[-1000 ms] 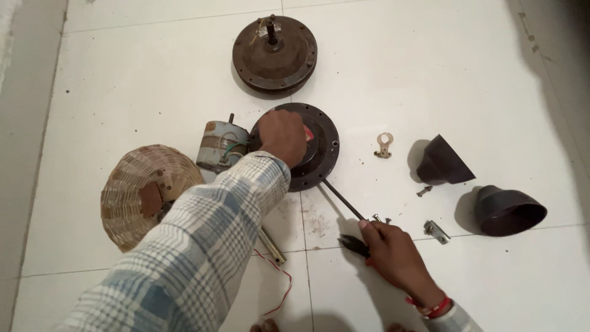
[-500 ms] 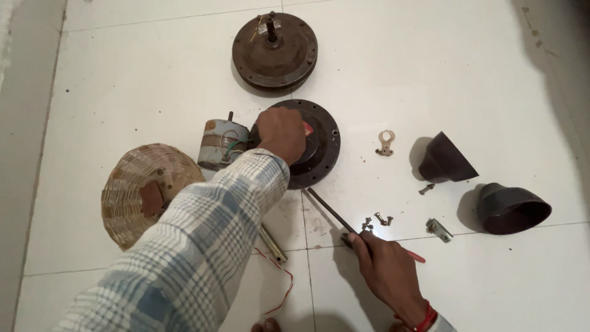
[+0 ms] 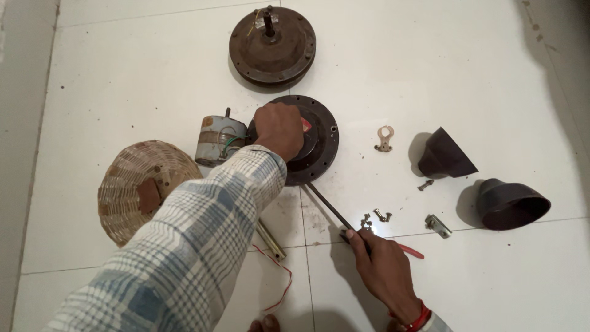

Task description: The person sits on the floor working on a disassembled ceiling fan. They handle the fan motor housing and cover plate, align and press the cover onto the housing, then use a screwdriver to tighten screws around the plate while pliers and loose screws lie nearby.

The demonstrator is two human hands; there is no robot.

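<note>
I have my left hand (image 3: 279, 130) clamped down over the middle of the dark round motor cover (image 3: 319, 138) on the white tiled floor (image 3: 153, 80), palm and fingers pressing on its hub, with the plaid sleeve (image 3: 184, 246) running back toward me. Just beside that hand, to its left, lies the grey cylindrical stator block (image 3: 216, 140) with its green wires, touching or nearly touching the cover's edge.

What has changed is on the other side. A second ago my right hand (image 3: 384, 270) sat near the small screws with the tool's shaft angled toward the cover; now it has drawn back toward me and lower, and it is closed around the red-handled screwdriver (image 3: 344, 221), whose dark shaft points up and left at the rim of the cover. The tip looks close to the lower edge of the cover, though I cannot tell whether it touches. My reading is that the tool has been re-gripped and lined up on the cover's rim while the left hand holds the part steady.

The loose screws (image 3: 376, 216) lie just beside the right hand's knuckles. Further right are a small metal bracket (image 3: 437, 225), two dark cone-shaped canopies (image 3: 444, 155) (image 3: 511, 204) and a pale metal clamp (image 3: 385, 138). The rusty round motor body (image 3: 272, 46) with its shaft sits well apart at the top, and a woven basket (image 3: 142, 187) lies on the left.
</note>
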